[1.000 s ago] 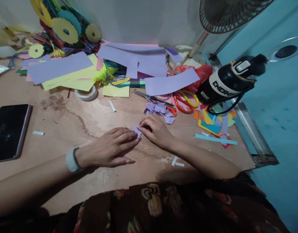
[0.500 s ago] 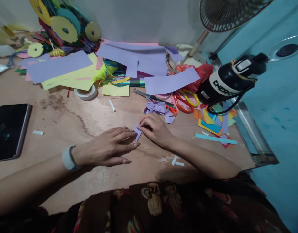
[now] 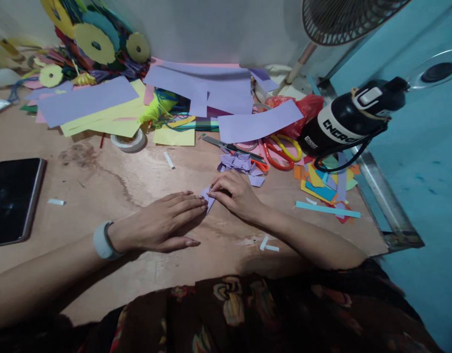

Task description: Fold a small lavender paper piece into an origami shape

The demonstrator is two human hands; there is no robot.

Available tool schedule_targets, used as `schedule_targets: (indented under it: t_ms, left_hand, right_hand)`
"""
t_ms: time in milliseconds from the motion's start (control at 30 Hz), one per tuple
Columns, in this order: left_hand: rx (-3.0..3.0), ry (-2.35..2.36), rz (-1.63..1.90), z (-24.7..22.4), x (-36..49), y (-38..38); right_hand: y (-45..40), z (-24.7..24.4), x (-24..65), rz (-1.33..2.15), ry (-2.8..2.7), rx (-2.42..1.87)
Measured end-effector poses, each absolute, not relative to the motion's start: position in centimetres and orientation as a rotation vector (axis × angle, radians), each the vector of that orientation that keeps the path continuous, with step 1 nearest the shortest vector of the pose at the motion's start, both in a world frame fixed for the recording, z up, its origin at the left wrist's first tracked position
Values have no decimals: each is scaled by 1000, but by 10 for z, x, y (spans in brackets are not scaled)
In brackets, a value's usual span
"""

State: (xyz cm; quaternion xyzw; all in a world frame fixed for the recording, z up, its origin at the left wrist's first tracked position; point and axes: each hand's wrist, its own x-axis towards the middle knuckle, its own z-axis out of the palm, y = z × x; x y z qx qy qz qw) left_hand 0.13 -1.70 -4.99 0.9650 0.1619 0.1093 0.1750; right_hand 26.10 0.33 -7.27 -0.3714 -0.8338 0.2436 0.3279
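A small folded purple paper (image 3: 209, 201) lies on the wooden table between my hands. My left hand (image 3: 167, 220), with a grey band at its wrist, lies flat with fingers stretched out, its fingertips touching the paper's left side. The thumb is apart from the fingers. My right hand (image 3: 237, 196) pinches the paper's right edge between thumb and bent fingers. Just beyond my right hand sits a small pile of folded purple pieces (image 3: 240, 163).
Behind the pile lie a cutter (image 3: 235, 148) and red and yellow scissor handles (image 3: 278, 156). A black bottle (image 3: 339, 125) leans at the right, near colored scraps (image 3: 323, 185). White tape (image 3: 128, 141) and a phone (image 3: 16, 201) are on the left.
The fingers of my left hand have drawn closer together over the left side of the paper. My right hand keeps its pinch in nearly the same place.
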Motion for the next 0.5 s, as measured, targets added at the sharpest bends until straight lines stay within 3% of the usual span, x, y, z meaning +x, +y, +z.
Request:
schedule_targets:
  t_ms: [500]
  left_hand:
    - [2755,348,266,-43,1,-12]
  right_hand:
    - [4,-72,262,560,-2226,-921]
